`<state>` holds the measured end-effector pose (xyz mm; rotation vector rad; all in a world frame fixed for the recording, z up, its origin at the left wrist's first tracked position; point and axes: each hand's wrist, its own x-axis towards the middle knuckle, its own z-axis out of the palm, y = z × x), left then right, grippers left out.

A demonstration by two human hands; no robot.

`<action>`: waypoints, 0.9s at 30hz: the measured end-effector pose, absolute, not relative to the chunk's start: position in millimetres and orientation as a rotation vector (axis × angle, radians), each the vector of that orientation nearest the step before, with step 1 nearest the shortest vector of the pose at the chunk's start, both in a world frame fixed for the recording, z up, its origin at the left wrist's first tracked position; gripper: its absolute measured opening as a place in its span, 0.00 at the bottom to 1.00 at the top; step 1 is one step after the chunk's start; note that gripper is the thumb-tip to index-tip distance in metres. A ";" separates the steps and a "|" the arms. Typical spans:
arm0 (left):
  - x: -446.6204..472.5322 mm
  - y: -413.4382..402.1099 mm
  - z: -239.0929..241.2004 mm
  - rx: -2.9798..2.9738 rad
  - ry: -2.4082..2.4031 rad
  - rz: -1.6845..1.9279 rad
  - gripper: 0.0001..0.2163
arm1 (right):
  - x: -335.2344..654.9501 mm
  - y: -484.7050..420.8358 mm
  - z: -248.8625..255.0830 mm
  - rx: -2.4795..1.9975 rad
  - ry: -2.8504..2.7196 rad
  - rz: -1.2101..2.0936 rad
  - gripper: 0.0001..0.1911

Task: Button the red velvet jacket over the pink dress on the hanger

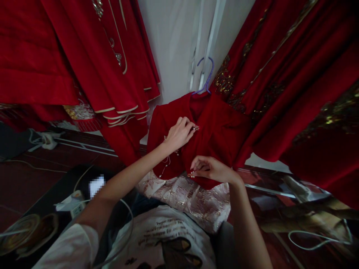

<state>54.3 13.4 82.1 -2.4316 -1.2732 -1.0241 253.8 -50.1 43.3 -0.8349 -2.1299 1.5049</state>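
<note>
A red jacket (215, 130) with an open collar hangs from a purple hanger (206, 86) in front of me, its lower part by my lap. Across its upper front reaches my left hand (181, 132), fingers pinched at a small beaded flower ornament (196, 127) near the neckline edge. Lower down, my right hand (210, 169) has its thumb and fingertips closed on another small beaded ornament (191, 175) at the jacket's lower front. More beads on a thin strand (165, 168) dangle below my left wrist, partly hidden by the hand.
Red garments with gold trim (112, 74) hang at left; sequined red garments (269, 74) hang at right. Pale shiny patterned fabric (185, 198) covers my lap. A power strip (77, 205) and a clear-lidded container (25, 231) sit at lower left. Bundled material (308, 220) lies at right.
</note>
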 end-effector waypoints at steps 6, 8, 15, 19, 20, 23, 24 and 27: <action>45.2 27.5 95.9 -2.578 -1.001 -0.845 0.08 | 266.1 -52.2 50.0 -0.843 -2.104 1.519 0.10; 43.4 26.5 99.5 -2.634 -0.942 -0.854 0.08 | 268.1 -53.3 52.7 -0.845 -2.097 1.554 0.12; 41.9 28.8 104.5 -2.889 -0.909 -1.074 0.03 | 265.6 -60.7 51.5 -0.793 -2.127 1.757 0.23; 38.8 32.4 99.5 -2.985 -0.910 -1.215 0.04 | 260.4 -64.0 48.7 -0.818 -2.150 1.733 0.23; 37.6 32.8 97.9 -2.957 -0.894 -1.206 0.04 | 258.8 -63.5 48.3 -0.842 -2.155 1.693 0.22; 33.2 32.7 95.8 -2.775 -0.847 -1.115 0.09 | 251.7 -57.6 48.6 -0.936 -2.087 1.435 0.18; 31.7 32.4 96.4 -2.704 -0.835 -1.067 0.10 | 248.2 -54.3 49.7 -0.961 -2.017 1.318 0.17; 27.1 31.8 100.4 -2.536 -0.805 -0.835 0.13 | 232.7 -43.3 58.0 -0.948 -1.714 1.020 0.17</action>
